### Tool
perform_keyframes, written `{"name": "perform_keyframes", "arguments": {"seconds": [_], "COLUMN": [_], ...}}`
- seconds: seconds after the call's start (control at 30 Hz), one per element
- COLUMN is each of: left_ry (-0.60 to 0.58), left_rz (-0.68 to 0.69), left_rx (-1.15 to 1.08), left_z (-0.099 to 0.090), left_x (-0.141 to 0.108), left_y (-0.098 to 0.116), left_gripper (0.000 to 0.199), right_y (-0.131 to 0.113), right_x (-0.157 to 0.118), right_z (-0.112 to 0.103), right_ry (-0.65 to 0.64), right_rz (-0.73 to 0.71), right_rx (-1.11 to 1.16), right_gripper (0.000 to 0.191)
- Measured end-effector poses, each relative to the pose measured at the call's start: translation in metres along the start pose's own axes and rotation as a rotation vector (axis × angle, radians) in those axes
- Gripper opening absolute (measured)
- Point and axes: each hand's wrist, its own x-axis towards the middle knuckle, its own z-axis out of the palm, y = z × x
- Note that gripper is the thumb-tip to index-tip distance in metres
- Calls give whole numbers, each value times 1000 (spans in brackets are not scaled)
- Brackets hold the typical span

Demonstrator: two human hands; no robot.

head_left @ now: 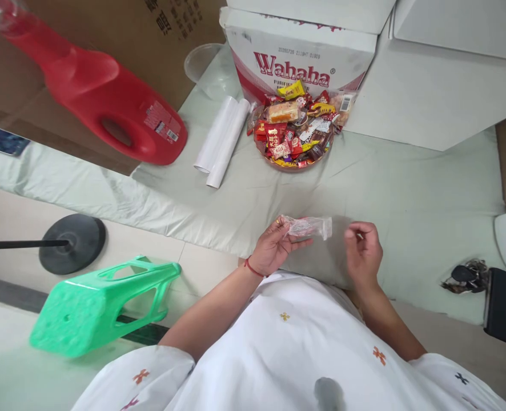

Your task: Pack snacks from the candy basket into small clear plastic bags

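Observation:
A small clear plastic wrapper point(308, 226) with some red on it is pinched at its left end by my left hand point(272, 248), which wears a red string bracelet. To the right of the wrapper, and apart from it, my right hand point(363, 251) is raised with its fingers curled together; whether something small is between them is hidden. Beyond both hands, a round dish point(293, 165) heaped with wrapped candies and snacks point(282, 134) rests on the pale green cloth point(407, 188).
Left of the dish lie two white rolls point(222, 140) and a clear plastic bowl point(212, 71). A red bottle point(120, 108) is at upper left, a Wahaha box point(300, 51) behind. Keys point(467, 277) and a black phone point(504, 306) are at right, a green stool point(103, 302) at lower left.

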Motion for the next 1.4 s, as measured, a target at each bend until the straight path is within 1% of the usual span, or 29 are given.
{"name": "perform_keyframes", "arguments": {"seconds": [0.07,0.1,0.17,0.2,0.27,0.4,0.47,0.5,0.53,0.57,0.6,0.67,0.73,0.77,0.8,0.83,0.87,0.93,0.97,1.03,1.1,1.13,1.17,1.2,1.3,1.33,1.4], "left_ry": [-2,4,15,18,18,50,62,65,67,68,66,55,47,43,39,37,36,38,46,85,151,183,210,227,207,185,146], "left_rz": [-4,-5,-3,-1,7,32,40,42,43,43,41,36,31,28,26,26,27,36,46,84,148,187,233,283,429,466,529], "left_rx": [2,2,3,5,12,16,7,3,-1,-3,-4,-2,4,7,8,9,8,11,16,36,81,118,170,241,534,640,836], "left_z": [2,2,3,3,0,-6,-7,-7,-7,-7,-6,-5,-4,-3,-3,-3,-3,-4,-5,-8,-11,-12,-13,-13,-10,-9,-7], "left_x": [0,0,0,0,0,-2,-3,-3,-3,-3,-3,-2,-2,-2,-3,-3,-4,-4,-5,-4,-2,0,2,3,4,3,0], "left_y": [0,0,0,1,2,6,8,8,9,9,9,9,9,9,9,10,10,11,12,11,8,5,2,-2,-10,-12,-14], "left_gripper": [26,27,29,29,27,26,27,27,28,28,28,30,30,30,30,30,30,30,30,29,31,31,32,31,25,22,18], "right_y": [-2,-2,0,1,4,11,14,15,16,16,15,13,11,11,11,12,14,19,22,27,27,25,20,14,-10,-18,-31], "right_x": [-1,-1,1,2,6,19,24,24,24,22,20,15,12,12,13,15,18,26,31,40,45,44,42,38,21,16,10], "right_z": [4,6,9,9,8,-1,-6,-7,-9,-9,-10,-8,-4,-1,1,4,5,5,3,-4,-10,-12,-12,-10,6,13,28], "right_ry": [-105,-149,-181,-184,-183,-161,-186,-193,-174,-133,-81,-6,-13,-39,-68,-91,-107,-100,-73,36,161,189,175,111,-215,-286,-339], "right_rz": [-142,-170,-143,-89,79,467,594,628,635,611,561,407,278,249,242,252,275,345,382,428,406,385,378,394,513,534,527], "right_rx": [-125,-173,-213,-187,-42,418,571,597,587,549,494,358,208,139,85,56,55,137,201,303,328,321,316,324,401,424,437], "right_gripper": [37,39,30,24,23,35,40,41,42,43,42,42,50,57,64,65,60,42,35,30,28,28,28,28,37,43,52]}}
